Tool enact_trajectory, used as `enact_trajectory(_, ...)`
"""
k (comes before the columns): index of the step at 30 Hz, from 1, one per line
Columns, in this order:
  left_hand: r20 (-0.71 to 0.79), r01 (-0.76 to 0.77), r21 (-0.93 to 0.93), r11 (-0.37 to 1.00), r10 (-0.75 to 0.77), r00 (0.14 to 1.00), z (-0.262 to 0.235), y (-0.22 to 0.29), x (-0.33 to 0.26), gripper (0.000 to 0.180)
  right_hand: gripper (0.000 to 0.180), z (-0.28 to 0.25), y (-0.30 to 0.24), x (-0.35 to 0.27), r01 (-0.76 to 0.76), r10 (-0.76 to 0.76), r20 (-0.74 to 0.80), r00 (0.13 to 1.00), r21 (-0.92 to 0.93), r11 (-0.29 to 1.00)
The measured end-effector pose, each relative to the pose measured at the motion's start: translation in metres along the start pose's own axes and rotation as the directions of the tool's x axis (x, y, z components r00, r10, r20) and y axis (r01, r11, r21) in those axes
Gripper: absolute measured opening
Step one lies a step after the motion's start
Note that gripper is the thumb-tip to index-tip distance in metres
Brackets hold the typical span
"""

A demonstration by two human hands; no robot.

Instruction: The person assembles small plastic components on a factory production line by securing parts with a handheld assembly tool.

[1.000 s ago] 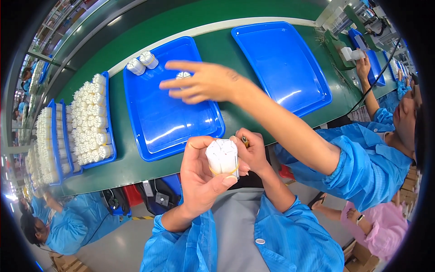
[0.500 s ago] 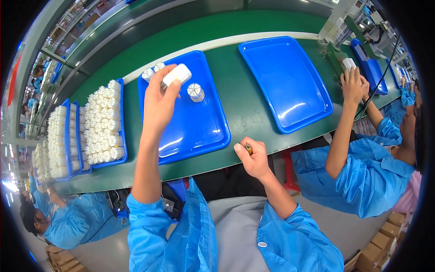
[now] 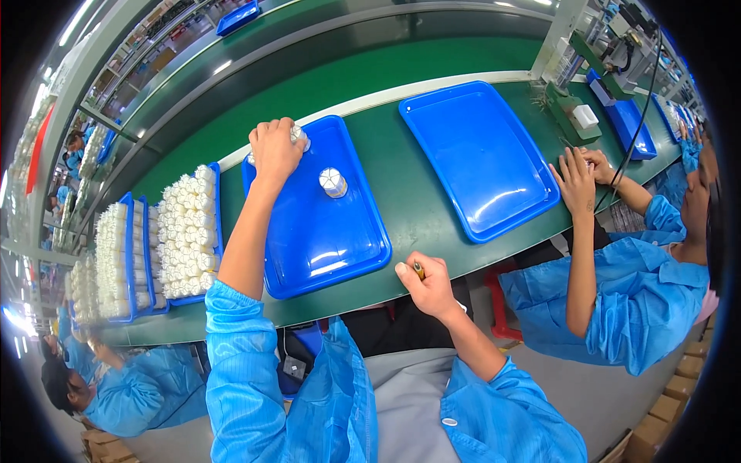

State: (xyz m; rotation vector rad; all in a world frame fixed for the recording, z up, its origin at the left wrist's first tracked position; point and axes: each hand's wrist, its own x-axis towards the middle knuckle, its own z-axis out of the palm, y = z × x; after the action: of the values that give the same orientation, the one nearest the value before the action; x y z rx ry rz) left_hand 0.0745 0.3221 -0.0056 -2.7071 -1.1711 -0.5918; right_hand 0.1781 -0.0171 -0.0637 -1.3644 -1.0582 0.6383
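My left hand [image 3: 275, 153] reaches over the far left corner of a blue tray [image 3: 309, 270], fingers curled around a white cylindrical part [image 3: 300, 138]. Much of that part is hidden by the hand. Another white cylindrical part [image 3: 333, 183] stands upright in the tray, its segmented top showing. A bit of white also peeks out on the left side of the hand. Near the table's front edge, my right hand [image 3: 429, 284] is closed around a slim pen-like tool [image 3: 419, 271], with only its dark and gold end visible.
Blue trays packed with white parts [image 3: 187, 239] stand at the left. A second blue tray [image 3: 494, 170] lies to the right. Beyond it, a co-worker's hands [image 3: 575, 184] are close to a green fixture [image 3: 571, 116] bearing a white block. A black cable [image 3: 644, 108] hangs there.
My left hand has lowered the white part from above the tray to its far left corner. My right hand stays closed on the tool. The co-worker's hands have moved off the green fixture.
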Motion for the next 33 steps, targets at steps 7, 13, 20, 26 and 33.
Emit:
enact_trajectory(7, 0.002, -0.153, -0.366, 0.918, 0.165, 0.986, -0.036, 0.055, -0.031, 0.053, 0.032, -0.003, 0.001, 0.002, -0.010, 0.010, -0.002, 1.000, 0.020, 1.000)
enact_trajectory(13, 0.355, 0.033, -0.386, 0.922, 0.116, 0.927, -0.033, 0.048, -0.065, 0.041, 0.031, -0.003, 0.001, 0.002, -0.011, 0.011, 0.008, 1.000, 0.034, 0.999)
enact_trajectory(20, 0.473, 0.398, -0.745, -0.534, -0.002, 0.881, -0.048, 0.078, -0.148, 0.037, 0.031, -0.003, 0.002, 0.002, 0.004, -0.004, -0.007, 1.000, -0.001, 1.000)
enact_trajectory(26, 0.408, 0.277, -0.607, -0.745, 0.007, 0.913, -0.090, 0.127, -0.180, 0.048, 0.030, 0.000, -0.001, 0.002, -0.011, 0.011, -0.002, 1.000, -0.017, 1.000)
enact_trajectory(33, 0.416, 0.279, -0.547, -0.789, 0.033, 0.909, -0.104, 0.145, -0.193, 0.052, 0.029, 0.001, 0.000, 0.001, -0.014, 0.013, -0.010, 1.000, -0.028, 1.000)
